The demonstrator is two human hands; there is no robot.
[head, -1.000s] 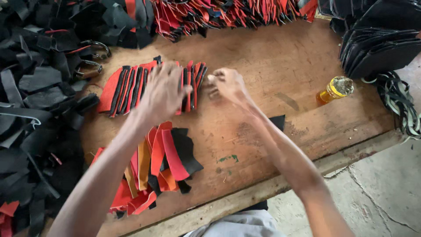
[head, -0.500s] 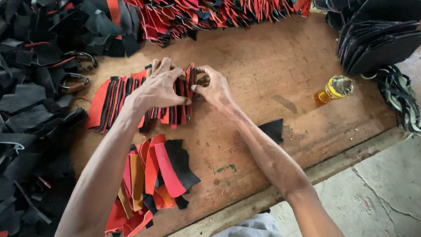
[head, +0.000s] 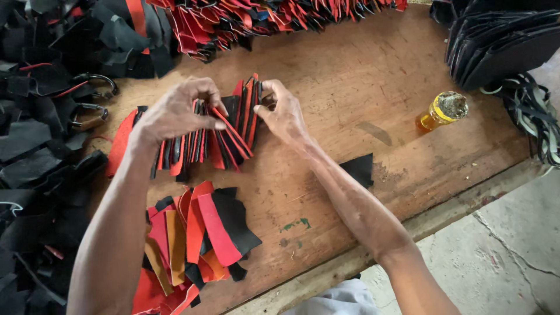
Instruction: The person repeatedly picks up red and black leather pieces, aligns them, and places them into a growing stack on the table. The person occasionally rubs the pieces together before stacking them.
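Note:
A fanned row of red and black leather pieces (head: 230,131) lies on the wooden table (head: 361,81). My left hand (head: 175,114) rests on top of the row, fingers curled and pinching a few pieces near its right end. My right hand (head: 283,114) presses against the row's right end, thumb and fingers holding the last upright pieces. Nearer to me lies a loose pile of red, orange and black leather pieces (head: 195,239), below my left forearm.
A small yellow bottle (head: 440,111) stands at the right. A black leather scrap (head: 359,169) lies beside my right forearm. Black pieces and metal scissors (head: 87,111) crowd the left; red and black stacks (head: 268,14) line the far edge; dark stacks (head: 501,41) sit far right.
Both hands have closed in on the right end of the fanned row and gathered its pieces, which now stand more upright. The view has shifted slightly.

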